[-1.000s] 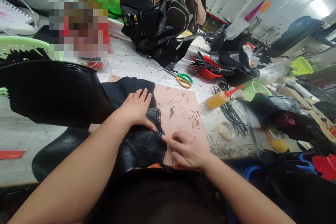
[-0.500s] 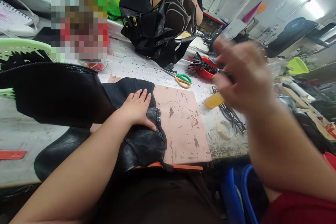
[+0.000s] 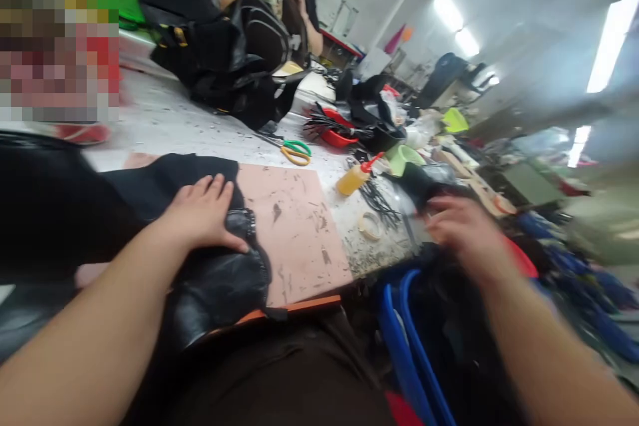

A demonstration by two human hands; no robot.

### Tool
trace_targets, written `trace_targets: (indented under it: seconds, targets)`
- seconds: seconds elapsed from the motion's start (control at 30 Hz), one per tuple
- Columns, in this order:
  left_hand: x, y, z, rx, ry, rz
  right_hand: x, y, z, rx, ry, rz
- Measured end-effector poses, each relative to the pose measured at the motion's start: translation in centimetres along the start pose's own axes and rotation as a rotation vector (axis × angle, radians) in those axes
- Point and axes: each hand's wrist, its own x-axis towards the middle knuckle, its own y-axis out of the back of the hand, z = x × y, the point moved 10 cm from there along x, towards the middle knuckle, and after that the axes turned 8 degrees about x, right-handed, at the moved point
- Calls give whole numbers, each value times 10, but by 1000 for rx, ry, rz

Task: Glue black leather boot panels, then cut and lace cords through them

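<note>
On the board, the open left hand presses likely supple leather, best edge-gripped; the right hand is too blurred to tell.

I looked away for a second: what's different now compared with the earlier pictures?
The right hand has left the edge of the black leather piece and swung out to the right, past the yellow bottle; blur hides whether it holds anything. The view has turned right. The left hand still lies on the black leather piece, and the bottle and scissors stayed put.
</note>
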Motion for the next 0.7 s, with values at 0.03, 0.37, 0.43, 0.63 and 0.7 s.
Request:
trace_targets:
  seconds: [0.03,0.37,0.43,0.63,0.7]
  targets:
    - [2,0,-2,22,12,3,-14,-4,19,21,-77,-14]
    - [8,9,-1,273,61,-12,-79,-98,126,18,-492,-254]
    - [9,7,-2,311,66,-11,-77,-90,134,-98,-508,-273]
    - [13,5,-5,329,59,45,-73,-80,130,-400,-496,-353]
    - [12,7,-4,315,52,40,-76,-90,116,-434,-450,-403]
